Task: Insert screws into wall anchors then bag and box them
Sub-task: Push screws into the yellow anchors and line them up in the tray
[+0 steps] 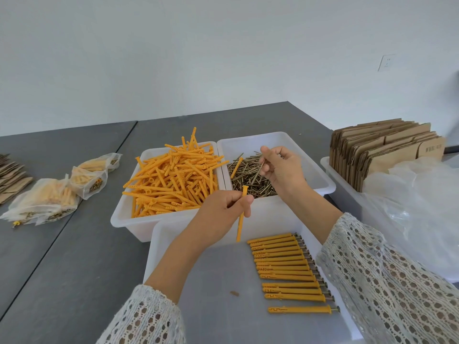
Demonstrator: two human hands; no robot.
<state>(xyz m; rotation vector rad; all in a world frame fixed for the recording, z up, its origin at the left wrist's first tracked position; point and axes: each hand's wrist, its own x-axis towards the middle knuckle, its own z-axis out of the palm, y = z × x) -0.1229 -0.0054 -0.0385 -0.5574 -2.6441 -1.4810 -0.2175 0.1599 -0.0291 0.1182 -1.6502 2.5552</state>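
Orange plastic wall anchor (242,216), a long ribbed sleeve, hangs near-upright from the left hand (223,209), whose thumb and curled fingers pinch it just below its flared collar; I judge it is held open end up so that a screw can drop straight in. The right hand (280,167), raised over the screw bin and well apart from the left, pinches one thin brass-coloured screw (259,170) between thumb and forefinger, tip slanting down toward the anchor, which suggests the pairing step is about to be made. Directly below the held anchor lies the near white plastic tray (198,281), and along its right side a neat row of finished anchors with screw heads showing (288,269), laid parallel, probably for easy counting before bagging. Beyond the hands sit two white bins side by side: the left bin (124,217) heaped with loose orange anchors (171,180), the right bin (320,180) holding loose screws (250,177), both within easy reach of the matching hand. Far left on the grey table (74,269) lie filled clear bags (44,202); at right, flat cardboard boxes (382,150) stand in another tub, with clear plastic bags (422,207) bunched in front.
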